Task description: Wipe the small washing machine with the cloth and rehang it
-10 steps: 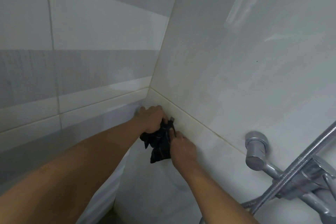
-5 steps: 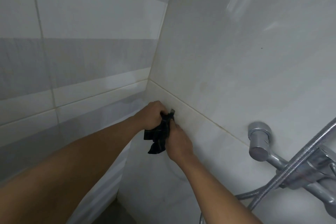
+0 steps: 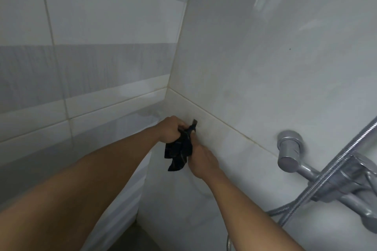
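A dark, crumpled cloth [image 3: 179, 153] hangs against the white tiled wall near the corner, its top bunched at a small dark hook [image 3: 194, 123]. My left hand [image 3: 170, 129] grips the cloth's upper edge from the left. On the other side, my right hand [image 3: 201, 159] holds the cloth and presses it toward the wall just below the hook. The washing machine is not in view.
A chrome shower mixer [image 3: 289, 153] with a ribbed metal hose [image 3: 330, 173] juts from the right wall. Grey and white tiled walls meet in a corner [image 3: 173, 79]. A strip of floor [image 3: 132, 238] shows at the bottom.
Both hands and the cloth have stayed at the hook. The cloth's top has bunched closer around the hook, and the camera has shifted slightly.
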`<control>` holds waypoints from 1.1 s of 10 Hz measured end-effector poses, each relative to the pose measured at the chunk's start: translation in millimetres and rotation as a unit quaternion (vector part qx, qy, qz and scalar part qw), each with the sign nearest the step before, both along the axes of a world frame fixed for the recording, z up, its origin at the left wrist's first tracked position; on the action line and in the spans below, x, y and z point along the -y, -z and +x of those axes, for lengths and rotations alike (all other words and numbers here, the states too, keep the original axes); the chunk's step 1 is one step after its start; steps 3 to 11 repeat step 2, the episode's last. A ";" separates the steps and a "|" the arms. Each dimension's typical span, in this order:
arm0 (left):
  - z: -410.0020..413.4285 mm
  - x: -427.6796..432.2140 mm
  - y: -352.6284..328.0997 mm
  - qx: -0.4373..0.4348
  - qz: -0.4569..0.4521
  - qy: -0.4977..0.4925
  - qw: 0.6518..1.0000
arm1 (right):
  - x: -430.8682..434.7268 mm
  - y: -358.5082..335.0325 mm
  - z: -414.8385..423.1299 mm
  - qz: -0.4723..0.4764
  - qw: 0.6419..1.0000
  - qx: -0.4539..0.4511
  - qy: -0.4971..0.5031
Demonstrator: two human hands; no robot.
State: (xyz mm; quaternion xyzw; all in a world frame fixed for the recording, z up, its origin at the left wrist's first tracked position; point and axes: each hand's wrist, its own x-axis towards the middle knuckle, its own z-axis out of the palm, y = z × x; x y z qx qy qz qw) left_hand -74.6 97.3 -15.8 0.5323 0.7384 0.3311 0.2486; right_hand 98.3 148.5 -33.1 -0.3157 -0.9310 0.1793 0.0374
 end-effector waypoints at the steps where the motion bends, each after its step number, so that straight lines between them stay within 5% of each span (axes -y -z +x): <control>1: 9.9 7.9 -10.2 -0.043 -0.039 0.019 0.998 | 2.8 -21.8 12.4 -0.010 1.000 0.021 -0.015; 11: 28.7 17.6 -17.3 -0.052 -0.038 0.019 0.998 | 12.0 -39.7 30.4 0.002 1.000 -0.019 0.002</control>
